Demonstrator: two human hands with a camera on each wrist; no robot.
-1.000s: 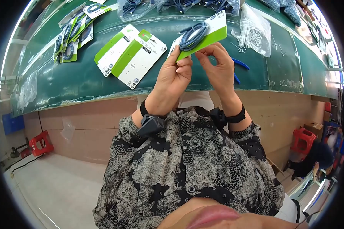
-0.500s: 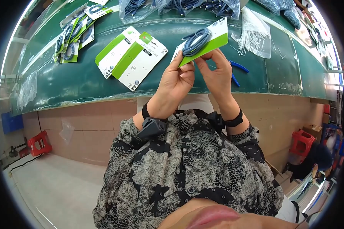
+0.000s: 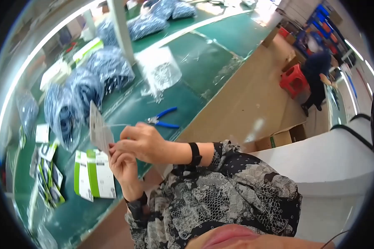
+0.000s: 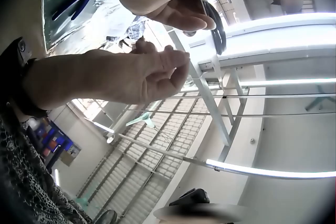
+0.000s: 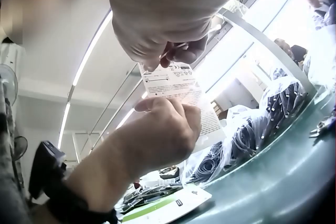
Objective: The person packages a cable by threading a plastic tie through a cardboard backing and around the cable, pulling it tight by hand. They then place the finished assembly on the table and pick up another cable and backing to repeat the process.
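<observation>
My left hand (image 3: pixel 125 171) holds an upright packaging card (image 3: pixel 100 132) by its lower edge. The card's printed back (image 5: pixel 181 86) shows in the right wrist view, and a dark coiled cable (image 4: pixel 216 28) is on its other side in the left wrist view. Right beside it, my right hand (image 3: pixel 143 143) pinches the end of a thin white cable tie (image 3: pixel 119 125) that runs out from the card. Blue-handled cutters (image 3: pixel 165 123) lie on the green table just past the right hand.
Two flat green-and-white cards (image 3: pixel 102 176) lie on the table (image 3: pixel 197 70) left of my hands, beside a pile of carded cables (image 3: pixel 50 180). Bags of blue cables (image 3: pixel 64 112) stand behind. A clear bag of white cable ties (image 3: pixel 160 70) lies beyond the cutters.
The head view has swung round to the right. The card has turned from lying tilted, cable side up, to standing upright. The right hand has drawn a tie end away from the card.
</observation>
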